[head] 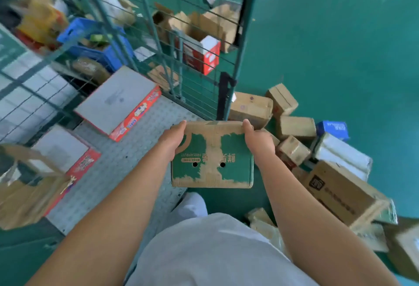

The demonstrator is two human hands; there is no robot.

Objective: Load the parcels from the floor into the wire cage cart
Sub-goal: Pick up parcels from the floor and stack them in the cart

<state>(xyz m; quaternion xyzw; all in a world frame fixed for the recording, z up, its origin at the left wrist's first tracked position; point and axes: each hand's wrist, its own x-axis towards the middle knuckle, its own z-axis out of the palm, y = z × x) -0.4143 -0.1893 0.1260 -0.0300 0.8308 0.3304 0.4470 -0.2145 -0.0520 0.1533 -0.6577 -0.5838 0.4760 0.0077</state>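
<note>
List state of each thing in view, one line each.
green fruit box: closed, held in the air at both sides
left hand: grips the box's left edge
right hand: grips the box's right edge
wire cage cart: front open, partly loaded
red-edged flat box: closed, lying tilted on the cart floor
floor parcels: piled, not yet loaded
red and white carton: top flaps open

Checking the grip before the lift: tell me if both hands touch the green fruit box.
Touching. The head view shows the left hand and right hand gripping opposite sides of the green fruit box.
</note>
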